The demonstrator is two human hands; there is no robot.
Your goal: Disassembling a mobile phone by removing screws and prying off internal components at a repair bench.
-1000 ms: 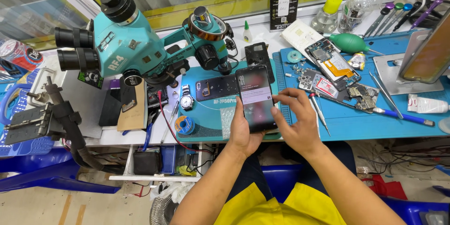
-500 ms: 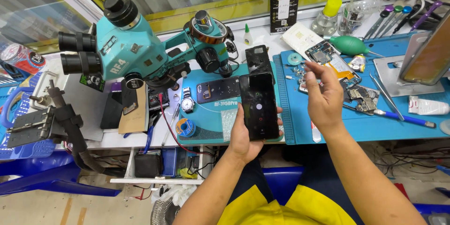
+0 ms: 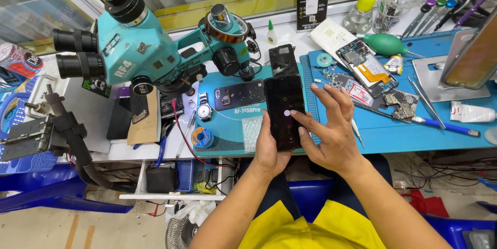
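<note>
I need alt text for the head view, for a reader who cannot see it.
Left hand holds a dark phone upright while the right hand touches its screen, above a cluttered repair bench with a teal microscope.

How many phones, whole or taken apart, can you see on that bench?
3: a dark phone held in the left hand, an opened phone on the blue mat, another behind the held one. More may be hidden.

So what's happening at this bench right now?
A person seated at a cluttered repair bench holds a dark smartphone upright in the left hand. The right hand touches its lit screen with a fingertip. A teal microscope stands to the left, and an opened phone with loose parts lies on the blue mat to the right.
</note>
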